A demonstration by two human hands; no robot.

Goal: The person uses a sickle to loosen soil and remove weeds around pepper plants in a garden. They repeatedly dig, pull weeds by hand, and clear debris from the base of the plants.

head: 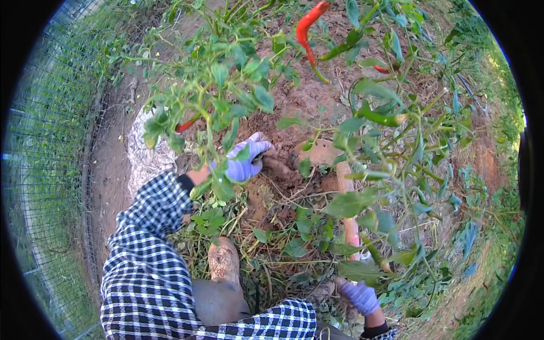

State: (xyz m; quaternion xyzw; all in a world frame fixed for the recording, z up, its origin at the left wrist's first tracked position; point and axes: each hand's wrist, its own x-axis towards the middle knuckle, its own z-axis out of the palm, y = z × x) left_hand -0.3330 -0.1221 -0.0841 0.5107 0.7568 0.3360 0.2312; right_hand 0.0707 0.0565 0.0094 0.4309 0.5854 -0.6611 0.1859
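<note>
My left hand [246, 158], in a pale purple glove, reaches down to the loosened reddish soil [285, 121]. Its fingers are bent beside an earth-coated lump [282, 172]; whether they grip anything is unclear. Just right of that lump, a hoe's soil-covered blade [319, 153] rests on the ground. The hoe's wooden handle [347, 187] runs back towards me, partly behind pepper leaves. At the lower right my right hand [360, 296], gloved too, is closed around the handle's near part. Leaves hide some of the handle between blade and hand.
Chili pepper plants [242, 55] overhang the soil, one bearing a long red chili [308, 32]. Green chilies [382, 118] hang at the right. A wire mesh fence [51, 170] borders the left, near a whitish patch [146, 148]. My muddy boot [224, 259] stands among cut vines.
</note>
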